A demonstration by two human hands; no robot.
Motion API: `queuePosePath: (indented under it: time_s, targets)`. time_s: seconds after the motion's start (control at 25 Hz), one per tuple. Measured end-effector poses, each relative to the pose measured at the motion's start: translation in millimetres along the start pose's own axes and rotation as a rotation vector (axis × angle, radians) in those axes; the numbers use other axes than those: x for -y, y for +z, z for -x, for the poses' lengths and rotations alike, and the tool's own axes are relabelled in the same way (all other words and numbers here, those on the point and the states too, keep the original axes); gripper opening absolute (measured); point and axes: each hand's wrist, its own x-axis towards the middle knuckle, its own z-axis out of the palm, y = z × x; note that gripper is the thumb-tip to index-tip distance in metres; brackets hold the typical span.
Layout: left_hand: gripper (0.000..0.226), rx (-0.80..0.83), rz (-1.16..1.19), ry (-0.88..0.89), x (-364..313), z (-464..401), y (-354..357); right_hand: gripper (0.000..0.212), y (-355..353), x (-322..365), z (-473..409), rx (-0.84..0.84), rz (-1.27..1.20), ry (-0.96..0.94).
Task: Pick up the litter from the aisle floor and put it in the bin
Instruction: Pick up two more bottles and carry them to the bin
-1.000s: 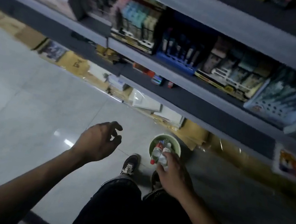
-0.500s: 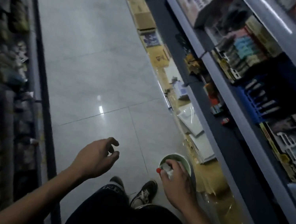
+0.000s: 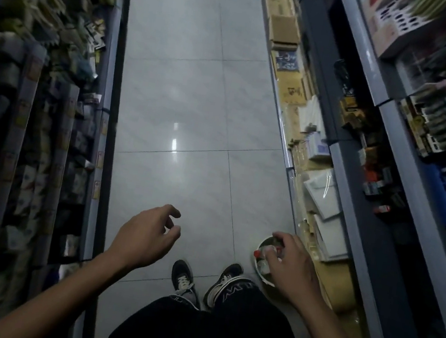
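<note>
Bottle (image 3: pixel 262 257) w/ red cap sits under the right hand (image 3: pixel 292 269), low at about 5 o'clock from the aisle middle, fingers curled round it over the small round bin (image 3: pixel 258 272). Bin stands on the floor (image 3: pixel 192 92) just beside the right-side shelf (image 3: pixel 355 188), touching distance from the person's shoes (image 3: pixel 224 280). Left hand (image 3: pixel 145 236) hangs at about 7 o'clock, fingers loosely bent, holding nothing. Looks like the drop-in step, nearly done. To do it well: keep the bottle over the bin mouth, lower it neck-first inside the rim, then let go, not before. Bin looks small and prob. light, so a careless drop could tip it. No other litter seen on the floor ahead; far end too dim to tell.
</note>
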Motion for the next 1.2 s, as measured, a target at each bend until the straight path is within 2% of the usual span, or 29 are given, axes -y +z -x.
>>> queuePosePath:
  time_s: [0.2, 0.4, 0.56, 0.96, 1.2]
  targets:
    - [0.036, 0.037, -0.011, -0.038, 5.2, -21.5, -14.7, 0.034, 0.1, 9.2, -6.6, -0.010, -0.016, 0.022]
    - [0.037, 0.028, -0.036, -0.052, -18.1, -89.2, -29.1, 0.037, -17.0, 11.2, -66.4, 0.038, -0.026, 0.034]
    - [0.038, 0.045, -0.058, -0.119, -27.5, -132.4, -38.8, 0.041, -37.1, 33.6, -137.4, 0.115, 0.059, -0.091]
    - [0.039, 0.037, 0.109, -0.437, 16.3, -214.8, -94.1, 0.044, -78.6, 182.6, -363.0, 0.157, 0.171, -0.335]
    - [0.041, 0.002, 0.121, -0.407, 23.8, -356.4, -183.0, 0.041, -101.4, 248.7, -463.0, 0.155, 0.190, -0.293]
